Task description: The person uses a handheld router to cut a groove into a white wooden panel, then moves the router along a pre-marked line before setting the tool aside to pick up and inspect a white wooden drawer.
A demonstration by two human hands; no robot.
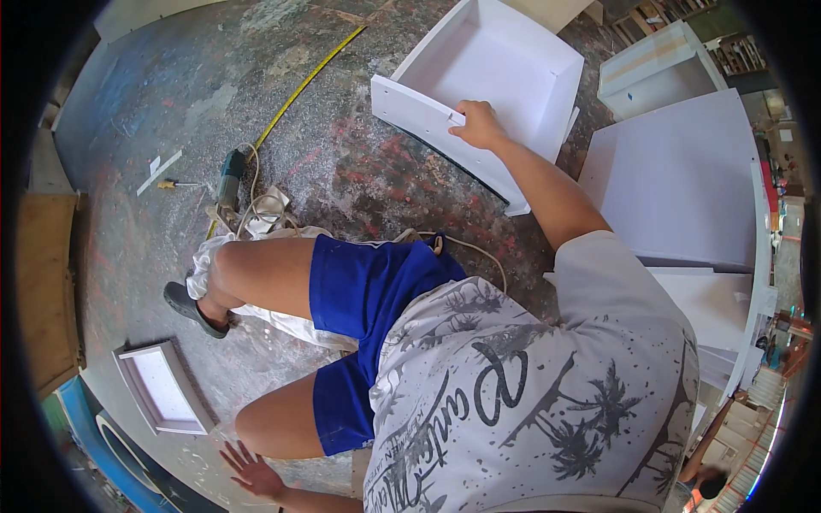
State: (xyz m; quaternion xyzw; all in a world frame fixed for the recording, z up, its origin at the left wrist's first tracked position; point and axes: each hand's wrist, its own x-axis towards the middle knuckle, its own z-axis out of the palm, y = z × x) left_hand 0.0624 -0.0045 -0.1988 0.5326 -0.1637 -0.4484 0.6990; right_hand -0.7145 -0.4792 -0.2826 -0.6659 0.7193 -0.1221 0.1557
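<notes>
My right hand (478,126) is closed over the near wall of a white drawer-like box (419,106), thumb and fingers gripping its top edge. The box is open at the top and rests tilted, with a dark gap under its near wall. My left hand (252,472) is held low beside my left knee with fingers spread and nothing in it. Closest to that hand lies a small white rectangular frame or tray (206,418) on the floor.
A teal corded power tool (229,177), a yellow-handled screwdriver (168,184), a pale strip (159,173) and an extended yellow tape measure (309,79) lie on the stained floor. Large white panels (676,179) and another white box (654,73) stand at right. A brown wooden box (47,291) stands left.
</notes>
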